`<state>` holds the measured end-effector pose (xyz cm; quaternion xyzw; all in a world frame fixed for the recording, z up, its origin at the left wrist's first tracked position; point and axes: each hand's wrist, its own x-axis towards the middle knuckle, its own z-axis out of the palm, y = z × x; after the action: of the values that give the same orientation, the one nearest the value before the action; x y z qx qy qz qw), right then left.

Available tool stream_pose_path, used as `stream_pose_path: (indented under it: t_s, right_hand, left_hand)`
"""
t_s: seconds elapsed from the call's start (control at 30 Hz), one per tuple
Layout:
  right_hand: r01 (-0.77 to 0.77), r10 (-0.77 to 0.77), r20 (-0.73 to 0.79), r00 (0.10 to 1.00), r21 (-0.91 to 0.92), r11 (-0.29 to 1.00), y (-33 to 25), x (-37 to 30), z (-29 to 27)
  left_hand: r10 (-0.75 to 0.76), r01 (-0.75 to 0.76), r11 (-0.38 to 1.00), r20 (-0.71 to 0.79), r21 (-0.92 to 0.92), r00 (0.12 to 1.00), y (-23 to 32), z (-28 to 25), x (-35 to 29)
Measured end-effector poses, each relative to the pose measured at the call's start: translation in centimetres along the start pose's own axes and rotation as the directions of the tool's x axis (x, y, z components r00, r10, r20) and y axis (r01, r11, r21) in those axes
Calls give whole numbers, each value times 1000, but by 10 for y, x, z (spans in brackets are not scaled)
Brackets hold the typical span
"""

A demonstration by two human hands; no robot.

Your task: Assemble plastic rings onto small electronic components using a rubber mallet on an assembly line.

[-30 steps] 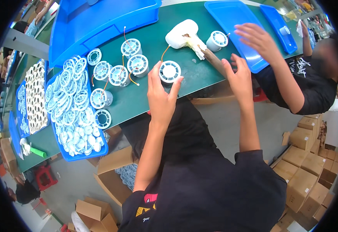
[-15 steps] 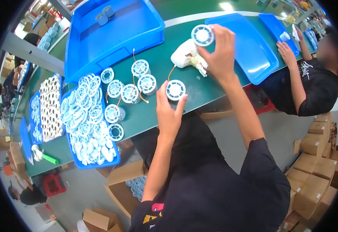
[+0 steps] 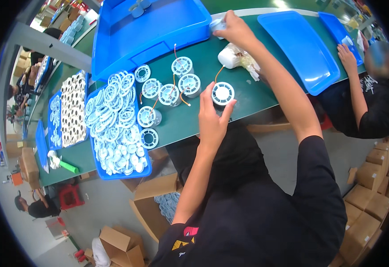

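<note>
Since the frame of half a second ago, the right hand (image 3: 238, 30) has been carried away from the white bundle (image 3: 229, 58), and with it the pale blue part (image 3: 217, 26) has been brought just beside the near right corner of the large blue bin (image 3: 185, 38). The part is clamped between the fingers; whether the table (image 3: 176, 127) is touched by it cannot be told.

By the left hand (image 3: 213, 121), the round housing (image 3: 223, 94) is kept as before, gripped between thumb and fingers at its sides, its slotted face turned upward. From this housing, the pale blue part is seen at twelve o'clock, and the white bundle between twelve and one. An orange wire (image 3: 219, 72) is extended from the housing toward the bundle.

At nine to ten o'clock, five similar housings (image 3: 168, 94) are grouped, several with thin wires. Between eight and nine, a blue tray is heaped with pale rings (image 3: 112, 111) and small caps (image 3: 123, 158). At two o'clock, a wide blue tray (image 3: 308, 58) is placed, and past it a co-worker's hand (image 3: 347, 58) is seen. At seven o'clock, below the table, an open carton (image 3: 147, 213) is filled partly with grey-blue pieces (image 3: 167, 205).
</note>
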<state>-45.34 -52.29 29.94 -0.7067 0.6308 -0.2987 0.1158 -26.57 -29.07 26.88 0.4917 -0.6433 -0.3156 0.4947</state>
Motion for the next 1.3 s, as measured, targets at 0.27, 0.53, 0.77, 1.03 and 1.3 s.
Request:
stream_pose_path:
  t_s: [0.27, 0.53, 0.77, 1.03, 1.3]
  right_hand:
    - [97, -94, -129, 987, 18, 995, 21, -5, 1]
    - [-55, 43, 185, 982, 62, 997, 14, -25, -20]
    - [-76, 70, 101, 992, 61, 995, 18, -85, -32]
    - [285, -310, 124, 943, 186, 940, 48, 9, -16]
    - [251, -223, -163, 961, 180, 951, 20, -9, -12]
  left_hand:
    - [68, -68, 998, 20, 3, 997, 0, 1, 1]
    - [-4, 4, 1000, 31, -25, 1000, 2, -1, 0]
    - [-31, 31, 1000, 32, -7, 999, 0, -4, 1]
    - [2, -6, 997, 47, 77, 999, 1, -2, 2]
    - [-33, 29, 995, 46, 91, 998, 3, -2, -3]
